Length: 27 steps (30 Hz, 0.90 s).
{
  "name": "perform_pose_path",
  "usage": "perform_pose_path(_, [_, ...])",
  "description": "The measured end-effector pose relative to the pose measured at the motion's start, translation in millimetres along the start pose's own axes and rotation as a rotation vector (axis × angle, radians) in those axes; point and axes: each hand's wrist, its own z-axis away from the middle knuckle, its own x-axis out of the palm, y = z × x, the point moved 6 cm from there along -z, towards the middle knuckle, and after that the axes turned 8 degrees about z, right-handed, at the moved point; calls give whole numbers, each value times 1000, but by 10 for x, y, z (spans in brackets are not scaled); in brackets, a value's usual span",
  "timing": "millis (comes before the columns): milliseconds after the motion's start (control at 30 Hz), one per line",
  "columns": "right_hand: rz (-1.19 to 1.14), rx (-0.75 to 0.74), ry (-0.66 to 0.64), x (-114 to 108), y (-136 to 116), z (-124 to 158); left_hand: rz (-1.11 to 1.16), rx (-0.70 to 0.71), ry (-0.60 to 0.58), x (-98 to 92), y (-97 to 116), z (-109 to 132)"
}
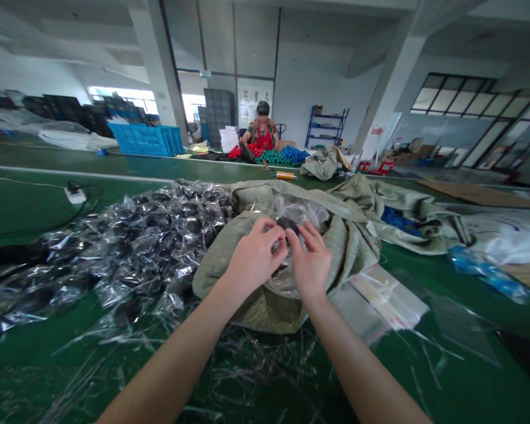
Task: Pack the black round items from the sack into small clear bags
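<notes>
Between the fingertips of both hands is a small dark round object, whose exact kind I cannot make out. My left hand pinches it from the left, thumb and forefinger closed. My right hand grips its right side with thumb and fingers. Beneath them lies an olive woven sack, its mouth rolled open, with clear plastic bunched inside. A large heap of dark rounded items in clear bags spreads to the left of the sack. Flat clear bags lie in a stack at the right.
Clear plastic strips litter the green table nearest me. Another woven sack and blue plastic film lie to the right. A power socket sits at left. Across the table, a person works behind red, green and blue items.
</notes>
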Motion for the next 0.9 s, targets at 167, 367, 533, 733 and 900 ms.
perform_pose_path(167, [-178, 203, -238, 189, 81, 27, 90, -23, 16, 15, -77, -18])
perform_pose_path(367, [-241, 210, -428, 236, 76, -64, 131, -89, 39, -37, -174, -34])
perform_pose_path(533, [-60, 45, -419, 157, 50, -123, 115, -81, 50, -29, -159, -47])
perform_pose_path(733, [195, -280, -334, 46, -123, -124, 75, -232, 81, -6, -277, -39])
perform_pose_path(900, [250, -397, -327, 48, -226, -72, 2, -204, 90, -18, -318, -41])
